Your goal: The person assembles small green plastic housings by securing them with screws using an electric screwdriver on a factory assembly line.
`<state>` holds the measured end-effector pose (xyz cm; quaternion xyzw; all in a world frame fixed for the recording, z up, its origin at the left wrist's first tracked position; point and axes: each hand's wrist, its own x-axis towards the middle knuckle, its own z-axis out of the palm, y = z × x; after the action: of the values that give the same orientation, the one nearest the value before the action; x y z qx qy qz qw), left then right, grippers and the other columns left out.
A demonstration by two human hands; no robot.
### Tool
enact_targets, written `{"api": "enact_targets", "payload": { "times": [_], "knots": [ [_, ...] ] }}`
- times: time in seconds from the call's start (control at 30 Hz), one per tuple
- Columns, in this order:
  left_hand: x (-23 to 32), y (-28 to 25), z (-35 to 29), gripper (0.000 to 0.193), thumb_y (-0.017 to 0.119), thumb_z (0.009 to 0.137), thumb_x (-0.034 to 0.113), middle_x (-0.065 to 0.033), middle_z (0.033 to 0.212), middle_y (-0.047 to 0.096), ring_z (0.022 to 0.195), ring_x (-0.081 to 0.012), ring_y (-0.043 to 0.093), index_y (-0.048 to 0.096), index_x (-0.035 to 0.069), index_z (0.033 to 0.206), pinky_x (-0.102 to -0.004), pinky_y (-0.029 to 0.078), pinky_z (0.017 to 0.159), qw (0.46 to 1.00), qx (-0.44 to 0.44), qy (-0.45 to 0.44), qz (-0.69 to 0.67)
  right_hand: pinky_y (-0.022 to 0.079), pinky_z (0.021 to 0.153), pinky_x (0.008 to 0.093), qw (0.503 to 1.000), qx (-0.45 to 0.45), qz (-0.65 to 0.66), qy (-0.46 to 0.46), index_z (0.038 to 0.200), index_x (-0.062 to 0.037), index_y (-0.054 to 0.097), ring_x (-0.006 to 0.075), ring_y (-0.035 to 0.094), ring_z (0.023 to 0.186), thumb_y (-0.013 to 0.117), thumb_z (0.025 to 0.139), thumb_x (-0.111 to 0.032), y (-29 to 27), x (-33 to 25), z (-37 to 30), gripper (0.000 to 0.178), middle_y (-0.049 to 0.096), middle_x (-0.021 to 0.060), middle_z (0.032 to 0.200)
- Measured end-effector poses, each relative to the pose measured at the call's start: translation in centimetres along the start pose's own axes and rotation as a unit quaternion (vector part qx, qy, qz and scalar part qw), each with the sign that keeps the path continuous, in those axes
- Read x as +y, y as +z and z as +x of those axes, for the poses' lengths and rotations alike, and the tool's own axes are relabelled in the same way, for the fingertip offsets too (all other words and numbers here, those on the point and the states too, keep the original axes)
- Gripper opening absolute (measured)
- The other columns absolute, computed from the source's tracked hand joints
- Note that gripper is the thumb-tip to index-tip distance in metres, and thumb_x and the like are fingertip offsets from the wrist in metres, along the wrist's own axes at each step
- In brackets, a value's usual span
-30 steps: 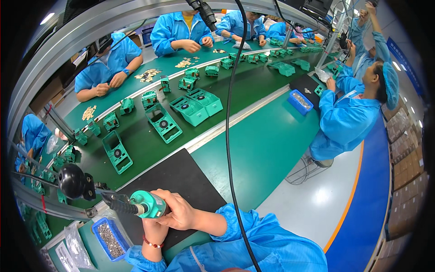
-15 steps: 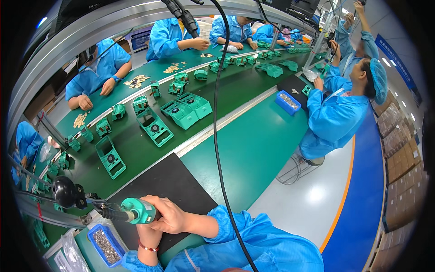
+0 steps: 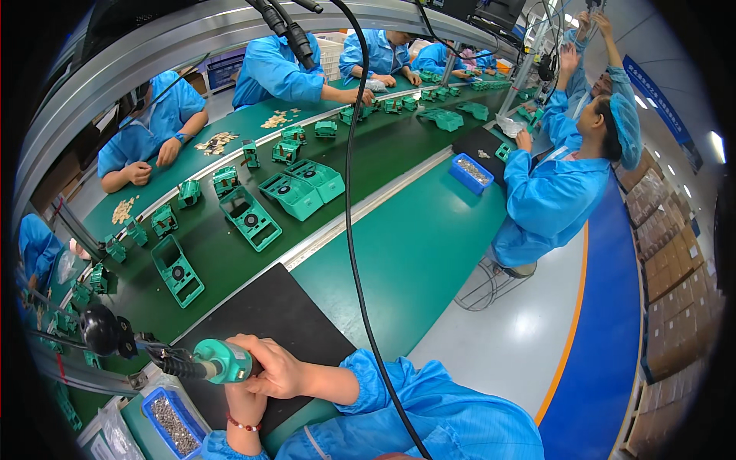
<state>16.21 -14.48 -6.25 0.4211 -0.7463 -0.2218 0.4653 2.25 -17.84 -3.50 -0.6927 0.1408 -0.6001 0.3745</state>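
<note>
A green cylindrical electric screwdriver [image 3: 222, 362], its end cap toward me and a thick black cord leading off to the left, is in my right hand [image 3: 274, 368]. The fingers wrap around its body, above a black mat [image 3: 284, 310]. Just below and against it is my left hand [image 3: 247, 397], with a beaded bracelet at the wrist. Its fingers are mostly hidden behind the right hand and tool, so what they grip is unclear. The tool's tip is also hidden. Close by on the left sits a blue bin [image 3: 175, 422] of small metal parts.
Green plastic housings [image 3: 178, 270] line the dark green belt [image 3: 222, 287] ahead. Co-workers [image 3: 153, 130] in blue sit across it. Another co-worker [image 3: 563, 192] sits to the right, near a second blue bin [image 3: 471, 173]. A black cable [image 3: 350, 230] hangs across the view.
The whole view has shifted slightly. My hands keep their hold around the screwdriver. A co-worker across the belt has stretched an arm toward the green housings; the right co-worker's raised hand is higher.
</note>
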Motion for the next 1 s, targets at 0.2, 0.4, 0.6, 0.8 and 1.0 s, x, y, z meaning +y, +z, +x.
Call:
{"api": "enact_targets", "payload": {
  "times": [0.2,0.4,0.6,0.8,1.0],
  "knots": [
    [-1.2,-0.4,-1.0,0.021,0.064,0.087,0.0,-0.0121,0.097,0.065,0.088,-0.0265,0.065,0.062,-0.003,0.107,-0.0374,0.052,0.077,0.999,-0.028,-0.017,-0.015,0.054,0.082,0.0423,1.0,0.004,0.006,-0.003,0.136,0.0036,0.043,0.0379,0.068,0.095,0.066,0.097,-0.041,0.5,0.3,0.1,0.064,0.063,0.0199,0.115],
    [-0.9,-0.8,-0.7,0.025,0.062,0.089,0.002,-0.0108,0.105,0.063,0.093,-0.0247,0.064,0.061,-0.002,0.113,-0.0359,0.051,0.079,0.999,-0.026,-0.023,-0.027,0.054,0.082,0.0421,1.0,0.002,0.006,-0.005,0.136,0.0037,0.043,0.0379,0.068,0.095,0.066,0.097,-0.041,0.9,0.4,0.0,0.064,0.064,0.0201,0.115],
    [-0.5,-1.1,-0.1,0.024,0.061,0.09,0.002,-0.0092,0.104,0.059,0.093,-0.023,0.061,0.059,-0.001,0.114,-0.0346,0.049,0.078,0.999,-0.017,-0.019,-0.044,0.054,0.082,0.043,1.0,0.001,0.002,-0.004,0.135,0.0036,0.044,0.0384,0.068,0.096,0.065,0.097,-0.042,1.6,0.7,-0.1,0.064,0.064,0.0209,0.116],
    [-0.5,-1.3,-0.3,0.023,0.061,0.089,0.002,-0.0092,0.102,0.06,0.091,-0.0233,0.061,0.059,0.0,0.112,-0.0348,0.049,0.076,0.998,-0.007,-0.026,-0.055,0.053,0.077,0.0416,1.0,0.012,0.002,-0.001,0.134,0.0074,0.045,0.0363,0.067,0.09,0.061,0.096,-0.055,2.4,1.1,-0.2,0.075,0.063,0.0207,0.107],
    [-0.3,-1.8,-0.2,0.023,0.061,0.089,0.003,-0.0096,0.103,0.06,0.091,-0.0235,0.061,0.06,0.0,0.112,-0.0349,0.049,0.077,0.996,-0.012,-0.045,-0.082,0.053,0.077,0.0418,1.0,0.013,-0.009,0.0,0.133,0.0069,0.045,0.0367,0.066,0.09,0.062,0.096,-0.055,2.9,1.3,-0.3,0.074,0.063,0.0205,0.107]
  ]
}}
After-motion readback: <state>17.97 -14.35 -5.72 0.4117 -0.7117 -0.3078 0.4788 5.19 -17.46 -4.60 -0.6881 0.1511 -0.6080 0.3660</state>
